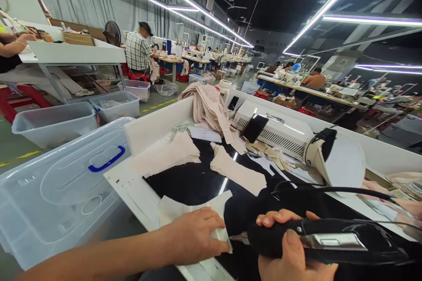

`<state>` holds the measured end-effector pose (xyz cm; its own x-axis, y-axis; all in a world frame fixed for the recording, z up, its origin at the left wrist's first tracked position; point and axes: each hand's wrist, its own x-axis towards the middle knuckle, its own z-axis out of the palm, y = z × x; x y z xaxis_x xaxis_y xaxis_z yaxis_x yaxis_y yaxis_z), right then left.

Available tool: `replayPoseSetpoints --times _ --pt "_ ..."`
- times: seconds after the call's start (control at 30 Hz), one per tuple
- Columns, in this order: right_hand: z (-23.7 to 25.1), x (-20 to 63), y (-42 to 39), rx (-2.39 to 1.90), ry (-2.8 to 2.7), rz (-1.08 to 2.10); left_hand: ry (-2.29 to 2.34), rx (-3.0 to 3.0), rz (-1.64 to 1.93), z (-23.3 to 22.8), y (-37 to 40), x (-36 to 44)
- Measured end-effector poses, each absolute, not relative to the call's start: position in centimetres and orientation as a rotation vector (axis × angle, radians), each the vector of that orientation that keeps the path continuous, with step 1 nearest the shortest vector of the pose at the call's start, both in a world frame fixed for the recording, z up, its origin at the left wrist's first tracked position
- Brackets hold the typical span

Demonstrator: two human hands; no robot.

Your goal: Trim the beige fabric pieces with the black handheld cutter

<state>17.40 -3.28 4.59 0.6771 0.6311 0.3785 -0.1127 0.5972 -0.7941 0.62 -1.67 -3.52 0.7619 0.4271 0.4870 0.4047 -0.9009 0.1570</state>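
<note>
Left hand [194,235]: palm down, fingers spread flat, pressing a pale fabric piece [191,210] onto the dark worktop [187,182] at its near edge; forearm entered from the lower left. Not gripping, only holding the piece down.

Right hand [290,246]: wrapped around the black handle of a handheld cutting tool [316,241], fingers curled over the top, thumb across the near side. Grip closed firmly on the tool. Metal tip of the tool pointed left, just beside the edge of the fabric piece and the left fingertips. Black cord [329,189] ran from the tool's rear toward the right edge of the worktop.

Counted on the worktop, mid-distance: two more pale fabric pieces, one [171,151] toward the left edge, one [237,169] near the centre. Behind them, one heap of beige garments [207,103] at the far edge. One white machine housing [273,129] along the far right side, one white round lamp head [339,162] in front of it.

Off the left edge: one clear plastic lid with a blue handle [66,184] nearest, then three clear bins [56,123] on the floor beyond.

Far: one person in a checked shirt [138,50] seated at a sewing table, back to the camera; rows of further tables behind, too small to count.
</note>
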Motion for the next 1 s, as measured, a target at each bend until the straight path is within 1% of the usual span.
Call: replayPoseSetpoints --times 0.2,0.4,0.63,1.0 --pt "4.5 17.1 -3.2 -0.858 -0.718 0.456 0.686 2.878 0.819 -3.6 -1.5 0.6" --pt "4.6 17.3 -2.7 -0.858 -0.685 0.451 0.696 2.857 0.732 -3.8 -1.5 0.6" --pt "4.5 17.0 -2.1 -0.852 -0.668 0.505 0.686 2.823 0.762 -4.2 -1.5 0.6" --pt "4.6 16.9 -2.4 -0.860 -0.667 0.504 0.717 2.820 0.797 -4.3 -1.9 0.6"
